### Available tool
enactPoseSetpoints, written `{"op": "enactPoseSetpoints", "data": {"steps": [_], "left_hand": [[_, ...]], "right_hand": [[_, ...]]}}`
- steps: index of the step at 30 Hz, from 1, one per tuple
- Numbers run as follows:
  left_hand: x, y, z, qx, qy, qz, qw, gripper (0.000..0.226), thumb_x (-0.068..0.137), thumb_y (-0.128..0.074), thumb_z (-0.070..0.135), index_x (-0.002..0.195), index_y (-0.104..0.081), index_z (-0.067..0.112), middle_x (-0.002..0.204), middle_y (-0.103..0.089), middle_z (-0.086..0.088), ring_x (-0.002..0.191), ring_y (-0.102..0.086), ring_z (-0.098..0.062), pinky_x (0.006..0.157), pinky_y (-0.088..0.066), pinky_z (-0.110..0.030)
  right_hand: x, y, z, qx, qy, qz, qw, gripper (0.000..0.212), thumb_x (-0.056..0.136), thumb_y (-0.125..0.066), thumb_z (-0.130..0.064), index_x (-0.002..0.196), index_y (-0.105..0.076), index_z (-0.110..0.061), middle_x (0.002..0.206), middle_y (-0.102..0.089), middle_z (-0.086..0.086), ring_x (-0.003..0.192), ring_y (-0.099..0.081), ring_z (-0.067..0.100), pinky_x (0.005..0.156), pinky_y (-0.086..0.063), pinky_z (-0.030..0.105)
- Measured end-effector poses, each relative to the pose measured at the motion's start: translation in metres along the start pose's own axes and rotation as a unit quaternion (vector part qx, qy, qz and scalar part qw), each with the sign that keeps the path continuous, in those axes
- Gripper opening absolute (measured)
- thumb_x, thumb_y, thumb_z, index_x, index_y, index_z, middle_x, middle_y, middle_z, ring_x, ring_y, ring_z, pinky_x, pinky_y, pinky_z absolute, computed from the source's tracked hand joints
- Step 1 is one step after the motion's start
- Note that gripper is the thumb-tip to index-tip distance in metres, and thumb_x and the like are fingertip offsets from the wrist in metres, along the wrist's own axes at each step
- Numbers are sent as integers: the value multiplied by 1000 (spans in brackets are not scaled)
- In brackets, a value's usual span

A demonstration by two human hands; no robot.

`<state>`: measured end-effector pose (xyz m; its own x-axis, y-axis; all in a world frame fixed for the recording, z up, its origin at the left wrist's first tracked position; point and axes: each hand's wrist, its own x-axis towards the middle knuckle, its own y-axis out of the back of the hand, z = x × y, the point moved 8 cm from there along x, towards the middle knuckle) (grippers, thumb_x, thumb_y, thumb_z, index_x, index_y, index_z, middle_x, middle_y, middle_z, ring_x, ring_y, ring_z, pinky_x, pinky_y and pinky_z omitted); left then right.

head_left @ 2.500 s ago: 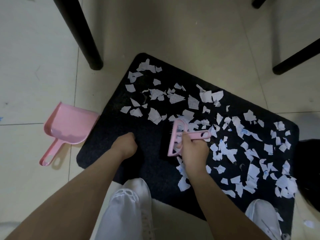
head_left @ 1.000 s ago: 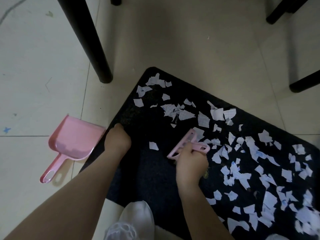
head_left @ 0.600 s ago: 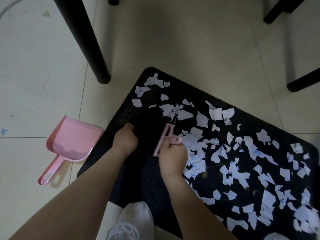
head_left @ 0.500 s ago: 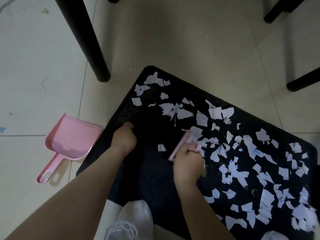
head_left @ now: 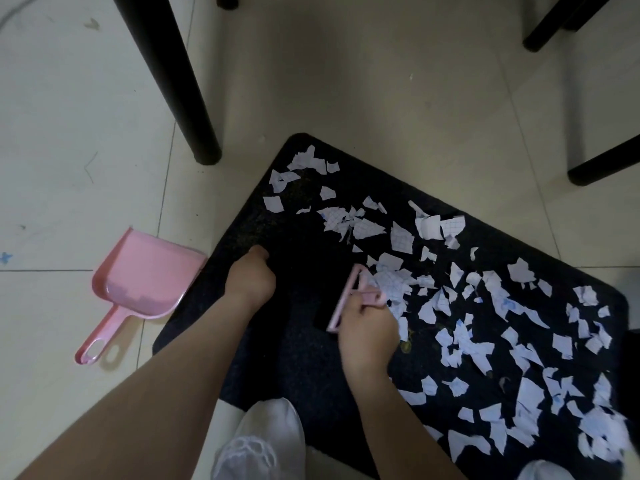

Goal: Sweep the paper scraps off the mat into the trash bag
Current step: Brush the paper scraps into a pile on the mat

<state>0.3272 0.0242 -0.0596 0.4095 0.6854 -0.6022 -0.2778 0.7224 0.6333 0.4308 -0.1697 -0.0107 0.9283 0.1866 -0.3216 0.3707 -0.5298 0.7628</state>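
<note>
Head view: brush in the right hand, scraps to its right, dustpan off to the left.

Right hand (head_left: 367, 329) is curled round the handle of a pink hand brush (head_left: 349, 299), whose head lies along the near-far line at the left fringe of the paper scraps (head_left: 485, 306). Left hand (head_left: 251, 277), a closed fist holding nothing (it rests on bare mat), sits nearer the pink dustpan (head_left: 145, 275), which lies on the floor tiles against the left edge of the dark mat (head_left: 298, 358). Scraps spread rightward and toward the far corner; no trash bag can be made out for certain.
</note>
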Motion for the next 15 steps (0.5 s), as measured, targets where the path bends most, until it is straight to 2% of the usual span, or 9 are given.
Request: {"op": "enactPoseSetpoints", "data": {"steps": [3, 6, 8, 11, 13, 15], "left_hand": [[0, 1, 2, -4, 2, 3, 1000, 46, 90, -43, -4, 136, -44, 3, 133, -54, -17, 122, -52, -31, 100, -40, -27], [0, 1, 6, -4, 3, -4, 1000, 47, 91, -43, -3, 137, -43, 3, 132, -54, -18, 122, -52, -31, 98, -41, -27], [1, 4, 9, -1, -2, -7, 1000, 46, 91, -43, -2, 137, -43, 3, 133, -54, -18, 122, -51, -31, 99, -40, -27], [8, 16, 12, 30, -10, -8, 999, 45, 92, -41, -1, 137, -44, 2, 134, -53, -19, 124, -50, -31, 99, -39, -27], [15, 24, 14, 51, -17, -10, 998, 46, 93, -41, 0, 139, -43, 3, 136, -51, -19, 125, -50, -31, 100, -39, -27], [25, 32, 16, 62, -15, -16, 998, 46, 94, -41, 2, 140, -42, 4, 138, -50, -19, 125, -50, -31, 101, -40, -28]], "right_hand": [[1, 19, 10, 116, -39, 37, 992, 33, 94, -52, -14, 63, -59, -8, 54, -58, 3, 47, -54, 17, 45, -40, 26], [2, 20, -10, 207, -52, -4, 977, 23, 92, -54, -13, 73, -65, -7, 58, -61, -4, 45, -54, 4, 45, -40, 23], [9, 15, -32, 231, -43, -47, 971, 25, 93, -54, -17, 69, -64, -14, 62, -63, 1, 50, -56, 9, 49, -45, 27], [26, 3, -73, 174, 37, -133, 975, 23, 94, -52, -27, 77, -67, -26, 73, -69, 6, 66, -64, 21, 64, -54, 35], [40, -6, -101, 100, 122, -200, 967, 18, 94, -51, -34, 88, -68, -38, 81, -70, -8, 79, -67, 13, 74, -54, 29], [59, -10, -132, 37, 207, -229, 950, 18, 95, -53, -35, 102, -69, -37, 91, -67, -19, 89, -63, 3, 82, -49, 20]]}}
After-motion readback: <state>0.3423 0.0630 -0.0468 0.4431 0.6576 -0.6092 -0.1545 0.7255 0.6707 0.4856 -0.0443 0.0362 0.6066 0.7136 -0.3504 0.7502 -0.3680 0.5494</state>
